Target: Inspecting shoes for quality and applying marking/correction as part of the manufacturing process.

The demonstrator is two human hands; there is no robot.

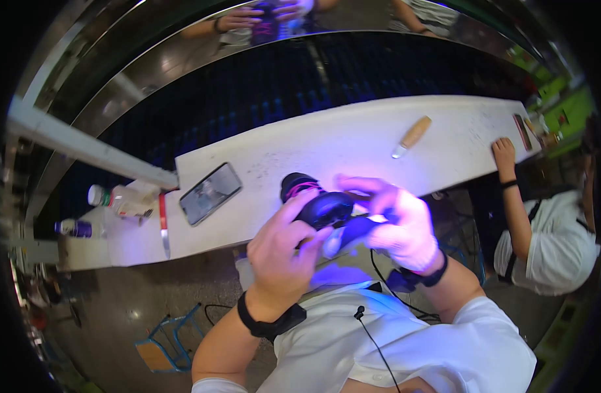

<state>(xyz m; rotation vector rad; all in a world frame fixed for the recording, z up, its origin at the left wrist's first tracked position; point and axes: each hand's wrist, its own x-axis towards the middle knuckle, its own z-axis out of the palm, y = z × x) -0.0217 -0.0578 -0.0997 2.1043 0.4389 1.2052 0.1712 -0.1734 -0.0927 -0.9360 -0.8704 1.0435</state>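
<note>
A dark shoe (pixel 333 208) with pink laces is held up over the front edge of the white table. My left hand (pixel 282 245) grips its near left side, fingers curled round it. On its other side, my right hand (pixel 400 219) is curled, washed in strong violet light, and seems to wear a pale glove. Between my hands, below the shoe, shows a blue-violet piece with a pale tip (pixel 333 242). Glare and blur hide what that piece is and how the right fingers close on it.
On the white table (pixel 353 131) lie a phone (pixel 211 193), a red-handled knife (pixel 163 223) and a wooden-handled tool (pixel 413 135). Bottles (pixel 127 200) stand at left. A co-worker's hand (pixel 504 154) rests at the right end. A dark belt (pixel 248 95) runs behind; a stool (pixel 166 344) stands lower left.
</note>
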